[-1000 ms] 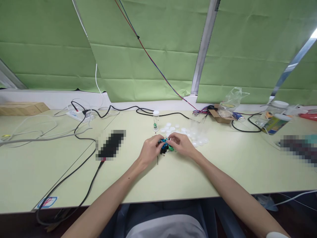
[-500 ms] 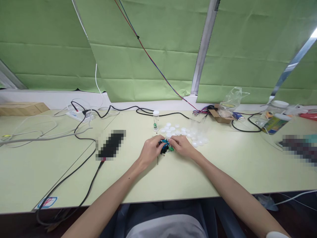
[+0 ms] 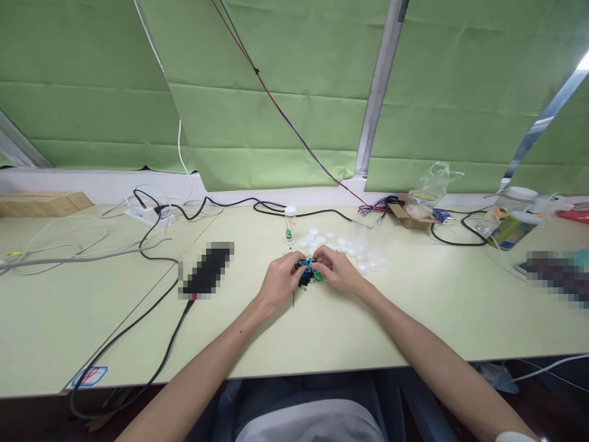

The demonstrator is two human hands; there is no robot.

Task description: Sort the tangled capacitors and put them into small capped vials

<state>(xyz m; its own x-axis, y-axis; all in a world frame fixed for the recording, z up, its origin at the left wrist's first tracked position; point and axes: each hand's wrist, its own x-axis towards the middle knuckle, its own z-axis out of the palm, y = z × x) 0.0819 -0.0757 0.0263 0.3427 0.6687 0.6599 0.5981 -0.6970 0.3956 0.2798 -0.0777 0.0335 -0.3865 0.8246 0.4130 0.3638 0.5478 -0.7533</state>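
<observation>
A small heap of tiny blue, green and black parts (image 3: 307, 274) lies at the middle of the pale green table (image 3: 322, 331). My left hand (image 3: 278, 280) rests on its left side with fingers curled and fingertips pinching into the heap. My right hand (image 3: 339, 269) closes on it from the right, fingers pinched over the parts. Which piece each hand grips is too small to see. Just behind the hands lie several white caps (image 3: 343, 247) and a small clear vial (image 3: 289, 224) with a white cap and something green inside.
Black cables (image 3: 151, 245) and a white power strip (image 3: 140, 215) cross the left of the table, beside a blurred dark object (image 3: 205, 269). A cardboard box with a plastic bag (image 3: 421, 205), jars (image 3: 508, 221) and another blurred object (image 3: 559, 273) stand at the right.
Both hands stay at the heap; only the fingertips shift slightly among the parts. Nothing else has moved.
</observation>
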